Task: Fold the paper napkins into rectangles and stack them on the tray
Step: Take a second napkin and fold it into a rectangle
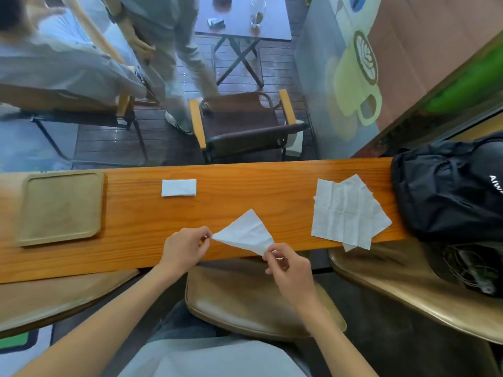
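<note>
Over the near edge of the wooden counter, both hands were up and busy with one white napkin. It hung between them in a rough triangle, lifted off the wood, its far point tipping away from the person. Left hand pinched the left corner between thumb and fingertips; right hand pinched the near right corner the same way, fingers curled tight on the paper. Further back on the counter sat a folded napkin, a neat white rectangle, lying flat and alone. Off to the left was the tan tray, square with rounded corners. On the right, a loose pile of unfolded napkins lay fanned and creased, its near corner hanging just past the counter's edge. Just beside that pile, at the far right end, slumped a black backpack
</note>
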